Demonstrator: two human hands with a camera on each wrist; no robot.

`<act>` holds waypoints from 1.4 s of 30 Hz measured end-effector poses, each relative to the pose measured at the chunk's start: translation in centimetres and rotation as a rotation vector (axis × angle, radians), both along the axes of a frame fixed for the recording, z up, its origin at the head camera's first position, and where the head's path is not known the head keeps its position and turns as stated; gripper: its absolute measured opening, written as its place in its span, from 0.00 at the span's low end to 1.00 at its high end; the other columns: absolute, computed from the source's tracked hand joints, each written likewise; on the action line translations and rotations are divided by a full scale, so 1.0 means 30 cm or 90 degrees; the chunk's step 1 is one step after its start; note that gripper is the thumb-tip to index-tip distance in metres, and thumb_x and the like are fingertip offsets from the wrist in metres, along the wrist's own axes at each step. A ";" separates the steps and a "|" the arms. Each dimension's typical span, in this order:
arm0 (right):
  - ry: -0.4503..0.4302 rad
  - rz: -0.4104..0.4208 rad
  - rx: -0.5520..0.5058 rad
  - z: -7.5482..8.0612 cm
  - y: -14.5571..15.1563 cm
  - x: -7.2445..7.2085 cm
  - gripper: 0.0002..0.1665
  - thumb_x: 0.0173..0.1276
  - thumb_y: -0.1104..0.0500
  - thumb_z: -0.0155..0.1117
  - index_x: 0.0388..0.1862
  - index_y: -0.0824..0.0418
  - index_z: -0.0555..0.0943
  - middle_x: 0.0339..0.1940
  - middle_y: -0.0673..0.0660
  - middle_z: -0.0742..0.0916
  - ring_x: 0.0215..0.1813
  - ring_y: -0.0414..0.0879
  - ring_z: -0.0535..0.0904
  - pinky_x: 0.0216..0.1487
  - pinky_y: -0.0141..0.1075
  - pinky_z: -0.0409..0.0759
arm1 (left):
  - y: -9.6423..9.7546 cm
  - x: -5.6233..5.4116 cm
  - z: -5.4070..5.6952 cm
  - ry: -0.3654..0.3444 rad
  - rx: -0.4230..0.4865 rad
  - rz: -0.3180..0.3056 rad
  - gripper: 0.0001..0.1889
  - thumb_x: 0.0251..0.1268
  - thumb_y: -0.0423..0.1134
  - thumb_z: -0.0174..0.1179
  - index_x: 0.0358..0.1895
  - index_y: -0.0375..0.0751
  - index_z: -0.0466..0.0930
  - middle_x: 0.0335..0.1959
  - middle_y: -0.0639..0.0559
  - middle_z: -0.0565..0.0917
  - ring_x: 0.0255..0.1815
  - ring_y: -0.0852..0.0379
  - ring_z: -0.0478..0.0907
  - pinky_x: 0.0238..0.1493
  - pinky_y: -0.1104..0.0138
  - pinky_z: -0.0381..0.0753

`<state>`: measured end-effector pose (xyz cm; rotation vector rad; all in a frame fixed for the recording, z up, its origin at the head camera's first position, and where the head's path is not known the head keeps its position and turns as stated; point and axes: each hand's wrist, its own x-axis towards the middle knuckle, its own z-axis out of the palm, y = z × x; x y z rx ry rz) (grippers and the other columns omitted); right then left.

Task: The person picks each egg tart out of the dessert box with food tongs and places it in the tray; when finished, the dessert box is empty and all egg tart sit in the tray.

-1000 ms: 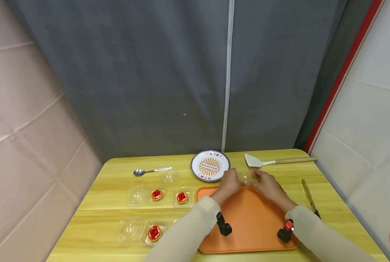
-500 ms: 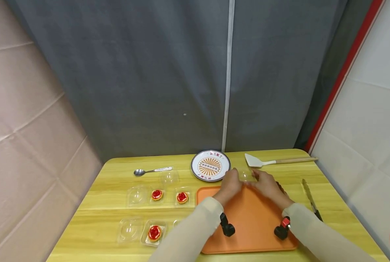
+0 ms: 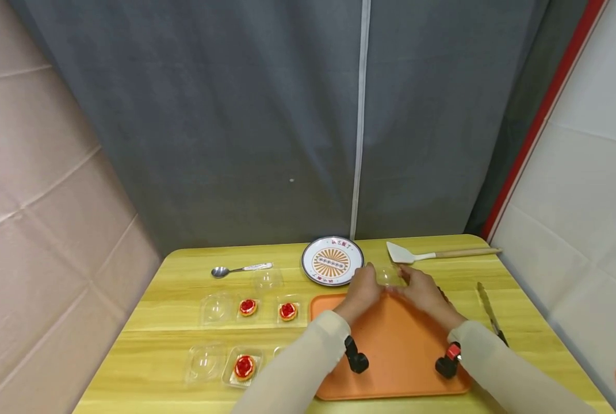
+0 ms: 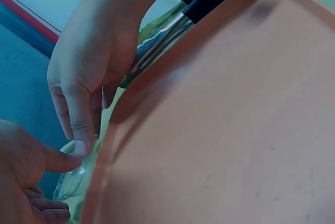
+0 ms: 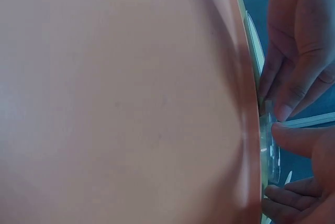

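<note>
1. Clear container (image 3: 386,277) is staying almost unmoved just past the far edge of the orange tray (image 3: 390,362), so handling is apparently continuing there.
2. Left hand (image 3: 363,292) and right hand (image 3: 423,293) are pinching its sides, thumbs nearly meeting.
3. It is looking transparent, catching light; farther left, a patterned plate (image 3: 332,261) is lying.

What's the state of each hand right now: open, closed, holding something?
Left hand: closed, holding the clear plastic container at its edge.
Right hand: closed, holding the same container from the other side.
</note>
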<state>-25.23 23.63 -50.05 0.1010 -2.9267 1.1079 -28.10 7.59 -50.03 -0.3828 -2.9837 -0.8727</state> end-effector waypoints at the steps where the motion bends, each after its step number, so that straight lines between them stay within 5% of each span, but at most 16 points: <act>1: 0.000 0.000 0.000 0.005 0.000 0.003 0.44 0.66 0.54 0.76 0.73 0.75 0.69 0.64 0.75 0.81 0.61 0.68 0.80 0.59 0.61 0.81 | 0.000 0.001 0.006 0.005 0.001 -0.001 0.33 0.55 0.38 0.75 0.63 0.26 0.78 0.44 0.37 0.88 0.44 0.47 0.86 0.42 0.61 0.88; 8: 0.018 0.016 0.013 0.036 0.005 0.037 0.49 0.66 0.52 0.76 0.74 0.78 0.65 0.67 0.77 0.78 0.65 0.72 0.77 0.60 0.63 0.80 | -0.024 0.020 0.045 0.009 0.015 -0.002 0.27 0.56 0.40 0.77 0.56 0.29 0.81 0.40 0.41 0.88 0.38 0.49 0.87 0.34 0.63 0.85; 16: 0.028 0.031 -0.011 0.075 0.005 0.106 0.47 0.67 0.55 0.75 0.75 0.77 0.65 0.69 0.76 0.77 0.65 0.72 0.77 0.58 0.61 0.82 | -0.089 0.075 0.119 0.004 0.117 -0.024 0.38 0.57 0.38 0.77 0.69 0.25 0.72 0.60 0.34 0.84 0.58 0.44 0.84 0.58 0.59 0.86; 22: 0.054 0.039 -0.032 0.102 0.002 0.169 0.46 0.67 0.56 0.75 0.74 0.78 0.65 0.68 0.75 0.78 0.67 0.71 0.76 0.61 0.62 0.80 | -0.141 0.131 0.162 0.018 0.129 -0.052 0.39 0.59 0.38 0.77 0.71 0.26 0.71 0.62 0.34 0.82 0.63 0.42 0.81 0.65 0.56 0.81; 27: 0.058 0.046 -0.036 0.110 0.020 0.221 0.48 0.69 0.50 0.74 0.76 0.75 0.64 0.71 0.73 0.77 0.71 0.71 0.72 0.63 0.65 0.77 | -0.206 0.194 0.189 -0.027 0.189 -0.068 0.41 0.60 0.40 0.76 0.73 0.27 0.68 0.66 0.34 0.79 0.69 0.43 0.76 0.70 0.54 0.77; 34: 0.036 0.026 -0.023 0.109 0.066 0.298 0.52 0.68 0.44 0.73 0.78 0.72 0.63 0.73 0.73 0.74 0.73 0.74 0.67 0.64 0.68 0.73 | -0.378 0.263 0.184 -0.050 0.272 -0.109 0.40 0.63 0.40 0.73 0.74 0.28 0.67 0.73 0.35 0.73 0.73 0.38 0.71 0.73 0.48 0.72; 42: 0.034 -0.033 0.032 0.077 0.200 0.384 0.54 0.68 0.41 0.72 0.78 0.73 0.62 0.74 0.79 0.69 0.70 0.79 0.65 0.59 0.73 0.72 | -0.675 0.256 0.136 -0.065 0.237 -0.070 0.40 0.64 0.41 0.74 0.76 0.33 0.67 0.75 0.35 0.70 0.76 0.35 0.66 0.75 0.42 0.67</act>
